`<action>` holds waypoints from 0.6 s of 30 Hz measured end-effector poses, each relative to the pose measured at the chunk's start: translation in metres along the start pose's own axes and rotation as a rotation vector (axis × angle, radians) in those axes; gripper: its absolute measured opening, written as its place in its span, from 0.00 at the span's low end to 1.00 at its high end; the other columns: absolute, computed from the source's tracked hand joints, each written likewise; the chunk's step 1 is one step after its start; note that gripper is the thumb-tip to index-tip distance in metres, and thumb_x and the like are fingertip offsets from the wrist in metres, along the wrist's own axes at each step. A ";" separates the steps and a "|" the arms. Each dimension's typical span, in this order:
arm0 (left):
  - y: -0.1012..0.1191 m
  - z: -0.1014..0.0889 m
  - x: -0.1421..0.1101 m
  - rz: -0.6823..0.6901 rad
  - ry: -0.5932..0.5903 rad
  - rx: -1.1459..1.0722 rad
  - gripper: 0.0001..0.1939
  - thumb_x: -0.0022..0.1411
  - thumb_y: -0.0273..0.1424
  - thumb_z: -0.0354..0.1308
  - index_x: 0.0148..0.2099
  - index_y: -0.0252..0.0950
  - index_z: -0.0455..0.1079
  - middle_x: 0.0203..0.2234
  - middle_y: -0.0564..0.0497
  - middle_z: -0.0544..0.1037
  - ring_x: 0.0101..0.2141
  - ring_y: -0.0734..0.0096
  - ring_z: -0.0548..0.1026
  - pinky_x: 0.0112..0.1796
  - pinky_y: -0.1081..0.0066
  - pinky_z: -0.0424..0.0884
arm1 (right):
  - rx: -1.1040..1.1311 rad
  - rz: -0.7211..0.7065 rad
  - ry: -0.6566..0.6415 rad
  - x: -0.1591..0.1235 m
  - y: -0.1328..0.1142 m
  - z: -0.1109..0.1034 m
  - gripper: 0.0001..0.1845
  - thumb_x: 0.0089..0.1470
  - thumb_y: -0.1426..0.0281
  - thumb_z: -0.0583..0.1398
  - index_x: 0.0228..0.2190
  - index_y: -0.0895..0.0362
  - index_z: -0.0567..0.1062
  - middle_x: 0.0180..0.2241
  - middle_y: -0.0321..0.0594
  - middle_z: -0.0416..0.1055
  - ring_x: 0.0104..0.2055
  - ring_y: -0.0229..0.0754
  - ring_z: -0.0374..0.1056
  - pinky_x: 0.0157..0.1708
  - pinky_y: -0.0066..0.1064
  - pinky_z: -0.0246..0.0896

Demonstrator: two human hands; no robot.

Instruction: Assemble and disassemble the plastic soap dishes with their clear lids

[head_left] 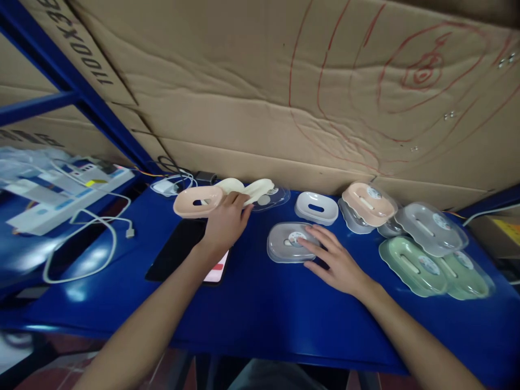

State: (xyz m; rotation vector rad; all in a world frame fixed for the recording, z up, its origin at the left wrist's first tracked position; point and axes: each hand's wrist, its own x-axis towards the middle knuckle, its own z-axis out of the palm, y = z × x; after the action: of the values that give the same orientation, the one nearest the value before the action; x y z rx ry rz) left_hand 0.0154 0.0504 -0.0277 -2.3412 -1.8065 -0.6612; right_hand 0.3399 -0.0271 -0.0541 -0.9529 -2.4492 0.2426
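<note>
Bare forearms (418, 330) stretch across a blue table (268, 319), where small slotted dishes are being handled. Left hand (227, 219) reaches among the cream pieces (260, 189) at the back, beside a peach dish (190, 203); its fingers curl close together, though whether they are clamped on anything cannot be told. Right hand (333, 260), fingers apart, rests its fingertips on the clear cover of a gray dish (278, 246) at table centre, just in front of a white dish (312, 200). Picking out a loose part while steadying the covered dish seems to be the step in hand; lifting any cream piece would call for a sure pinch. Hidden beneath the left forearm is part of a lit screen (217, 271). The label (295, 238) is too small to read, blur softens the left side, and the forearms run out of frame.
</note>
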 end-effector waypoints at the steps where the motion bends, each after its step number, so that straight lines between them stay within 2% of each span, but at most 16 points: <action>1: -0.003 0.002 -0.001 0.016 0.033 -0.052 0.14 0.77 0.34 0.52 0.55 0.33 0.74 0.49 0.38 0.81 0.52 0.46 0.79 0.51 0.53 0.76 | 0.016 0.008 0.000 -0.001 0.001 0.000 0.32 0.71 0.64 0.60 0.72 0.43 0.61 0.73 0.46 0.59 0.76 0.56 0.53 0.69 0.59 0.62; 3: -0.005 0.004 -0.002 0.053 0.091 -0.136 0.13 0.77 0.34 0.52 0.53 0.34 0.74 0.48 0.39 0.81 0.51 0.47 0.79 0.52 0.52 0.76 | 0.034 0.062 0.021 -0.002 0.007 -0.001 0.32 0.72 0.64 0.59 0.73 0.44 0.60 0.72 0.46 0.62 0.75 0.55 0.57 0.69 0.59 0.63; 6: -0.002 0.005 -0.005 0.116 0.162 -0.210 0.12 0.78 0.35 0.52 0.53 0.35 0.73 0.47 0.40 0.81 0.50 0.49 0.79 0.54 0.51 0.76 | 0.002 0.183 0.120 -0.004 0.021 -0.001 0.29 0.74 0.64 0.56 0.72 0.46 0.61 0.69 0.47 0.67 0.72 0.54 0.62 0.69 0.58 0.62; 9: 0.007 0.005 -0.009 0.181 0.189 -0.256 0.10 0.78 0.34 0.53 0.53 0.36 0.72 0.47 0.41 0.81 0.50 0.52 0.80 0.54 0.52 0.77 | -0.071 0.245 0.206 -0.004 0.033 0.000 0.26 0.75 0.65 0.53 0.70 0.48 0.64 0.69 0.47 0.67 0.71 0.53 0.63 0.69 0.56 0.61; 12: 0.016 0.003 -0.013 0.248 0.198 -0.294 0.09 0.78 0.32 0.54 0.54 0.36 0.72 0.47 0.42 0.81 0.50 0.54 0.80 0.52 0.55 0.78 | -0.201 0.289 0.190 -0.004 0.037 0.004 0.28 0.74 0.66 0.53 0.71 0.52 0.63 0.69 0.50 0.66 0.72 0.56 0.61 0.70 0.59 0.57; 15: 0.031 -0.008 -0.021 0.452 0.172 -0.335 0.09 0.78 0.31 0.54 0.54 0.36 0.72 0.48 0.42 0.81 0.50 0.56 0.80 0.52 0.57 0.77 | -0.280 0.344 0.171 -0.005 0.038 0.006 0.25 0.71 0.64 0.57 0.66 0.55 0.71 0.60 0.53 0.75 0.64 0.62 0.68 0.63 0.60 0.63; 18: 0.058 -0.024 -0.039 0.719 0.094 -0.365 0.08 0.79 0.32 0.55 0.52 0.35 0.73 0.46 0.45 0.82 0.48 0.59 0.79 0.52 0.60 0.74 | -0.254 0.372 0.211 -0.007 0.041 0.002 0.18 0.71 0.64 0.57 0.56 0.50 0.81 0.48 0.48 0.80 0.54 0.58 0.73 0.55 0.55 0.67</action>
State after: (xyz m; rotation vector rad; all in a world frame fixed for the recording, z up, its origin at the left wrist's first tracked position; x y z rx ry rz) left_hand 0.0557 -0.0092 -0.0117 -2.8484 -0.7321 -0.9998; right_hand 0.3669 -0.0015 -0.0722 -1.4648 -2.1302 -0.0467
